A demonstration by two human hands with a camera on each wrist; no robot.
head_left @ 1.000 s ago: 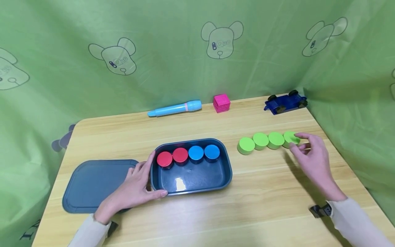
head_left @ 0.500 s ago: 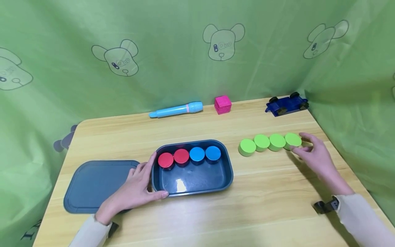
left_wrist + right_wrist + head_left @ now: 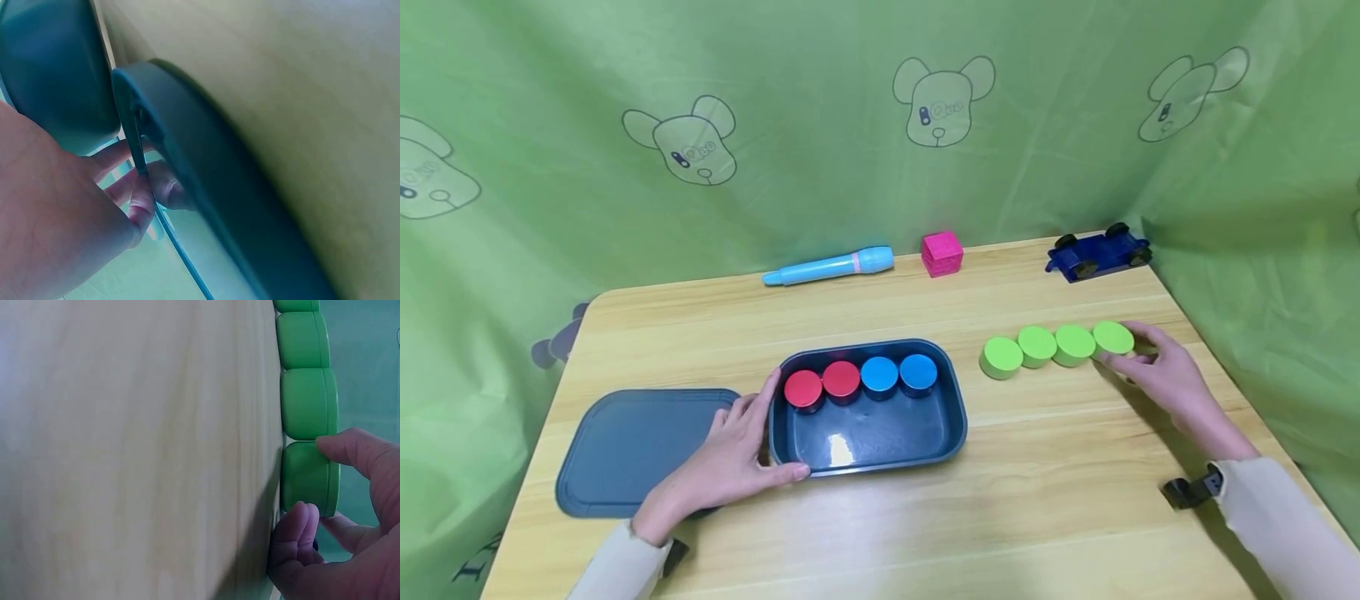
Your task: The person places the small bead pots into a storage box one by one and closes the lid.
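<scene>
In the head view, my left hand [image 3: 726,454] holds the left end of a dark blue open box [image 3: 865,437], thumb along the near rim and index finger at the far left corner. Two red cylinders [image 3: 803,388] and two blue cylinders [image 3: 880,375] stand in a row along the box's far wall. Several green cylinders [image 3: 1037,343] form a row on the table right of the box. My right hand [image 3: 1165,375] pinches the rightmost green cylinder [image 3: 306,478] between thumb and fingers, and this piece touches its neighbour in the right wrist view.
A dark blue flat lid [image 3: 632,446] lies left of the box, partly under the left forearm. Along the table's back edge are a light blue marker-like stick [image 3: 827,268], a pink cube [image 3: 942,254] and a blue toy car [image 3: 1097,253]. Green curtain [image 3: 820,167] hangs behind.
My right fingers have closed in on the rightmost green cylinder, which has shifted slightly. The left hand and the box hold their place.
</scene>
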